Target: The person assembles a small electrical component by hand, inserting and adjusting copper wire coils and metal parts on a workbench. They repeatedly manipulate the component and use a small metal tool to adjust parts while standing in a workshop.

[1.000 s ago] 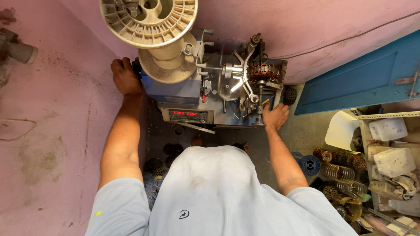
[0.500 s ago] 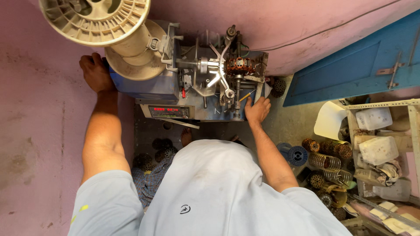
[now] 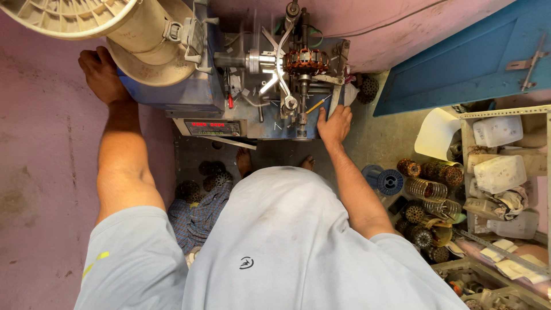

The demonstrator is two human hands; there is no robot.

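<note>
The right hand (image 3: pixel 336 125) lies flat on the winding machine's bed (image 3: pixel 275 129), fingers extended and holding nothing. Just beyond the fingertips sits the stator core (image 3: pixel 307 61), mounted on its spindle with copper turns already showing; whether winding is finished cannot be told. The left hand (image 3: pixel 100 74) rests open beside the large spool (image 3: pixel 146 37). Compared with the earlier frame, both hands sit on the same spots.

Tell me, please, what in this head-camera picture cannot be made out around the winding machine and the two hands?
- Large cream spool: its top is cut off by the picture's upper edge.
- Left hand: its fingertips are hidden behind the spool.
- Right hand: its palm faces away, so what it presses is unseen.
- Feet: mostly hidden by the grey shirt.
</note>
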